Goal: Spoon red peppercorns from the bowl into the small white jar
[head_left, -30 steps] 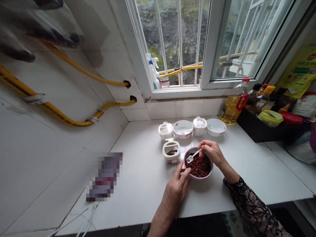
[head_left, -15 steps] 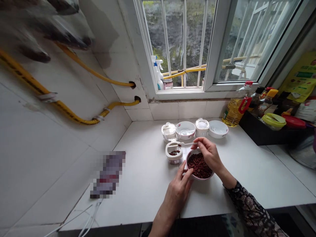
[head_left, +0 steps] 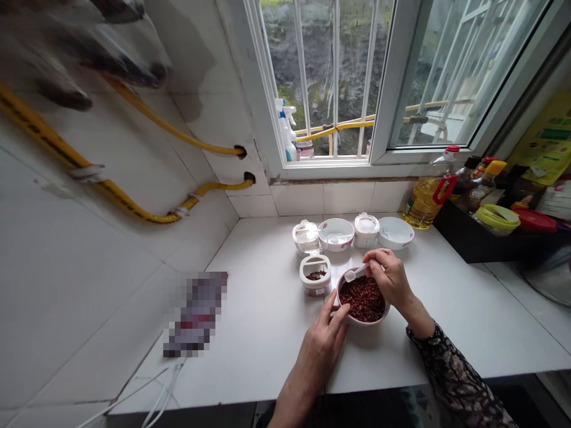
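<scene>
A white bowl (head_left: 366,323) of dark red peppercorn-like husks (head_left: 363,299) stands on the counter. My left hand (head_left: 322,337) grips its left side, with the thumb and fingers at the rim. Pinched in my right hand (head_left: 391,280) is a small white plastic spoon (head_left: 351,276), its head over the far part of the bowl. Left of the bowl is a small seasoning jar (head_left: 316,287), its lid raised, with some of the same red husks inside.
Behind are two lidded white jars (head_left: 306,239) (head_left: 366,233) and two white bowls (head_left: 336,242) (head_left: 395,241). An oil bottle (head_left: 422,199) and a black box (head_left: 459,235) of condiments are at the right. A blurred-out object (head_left: 196,315) with white cables lies left.
My right hand has moved right with the spoon, taking it from the jar's opening to over the bowl. My left hand keeps its place on the bowl.
</scene>
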### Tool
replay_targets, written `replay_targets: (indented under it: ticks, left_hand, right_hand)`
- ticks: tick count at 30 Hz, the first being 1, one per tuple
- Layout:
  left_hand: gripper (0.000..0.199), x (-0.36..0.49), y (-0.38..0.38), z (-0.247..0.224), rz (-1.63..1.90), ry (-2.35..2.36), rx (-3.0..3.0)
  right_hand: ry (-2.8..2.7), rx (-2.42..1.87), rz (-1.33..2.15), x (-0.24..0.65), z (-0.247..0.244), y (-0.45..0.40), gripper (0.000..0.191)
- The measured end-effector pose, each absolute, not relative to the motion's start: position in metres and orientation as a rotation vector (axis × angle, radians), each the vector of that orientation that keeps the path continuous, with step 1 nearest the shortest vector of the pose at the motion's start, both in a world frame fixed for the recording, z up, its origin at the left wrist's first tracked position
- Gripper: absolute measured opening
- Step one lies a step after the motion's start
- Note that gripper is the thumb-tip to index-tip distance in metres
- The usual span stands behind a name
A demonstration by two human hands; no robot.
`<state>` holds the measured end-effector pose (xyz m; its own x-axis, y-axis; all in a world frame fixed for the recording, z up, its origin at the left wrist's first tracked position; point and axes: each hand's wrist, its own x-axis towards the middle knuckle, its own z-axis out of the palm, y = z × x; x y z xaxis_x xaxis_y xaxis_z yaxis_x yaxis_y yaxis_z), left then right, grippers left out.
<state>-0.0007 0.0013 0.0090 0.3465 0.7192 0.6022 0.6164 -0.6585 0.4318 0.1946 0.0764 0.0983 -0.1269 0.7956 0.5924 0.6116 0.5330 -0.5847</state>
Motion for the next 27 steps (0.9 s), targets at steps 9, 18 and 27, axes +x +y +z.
replay_targets:
  ticks: [9,18,27]
  left_hand:
    - [0.036,-0.002,0.003,0.001,1.199,1.219,2.478]
    - [0.038,-0.002,0.003,0.0,1.207,1.212,2.481]
    - [0.038,0.001,0.003,-0.004,1.275,1.243,2.44]
  right_hand:
    - [-1.998,-1.226,0.456,0.192,0.085,0.081,0.022]
    - [-1.685,-1.271,0.785,0.195,0.093,0.079,0.019]
    - [-1.53,-1.313,0.901,0.198,0.09,0.081,0.018]
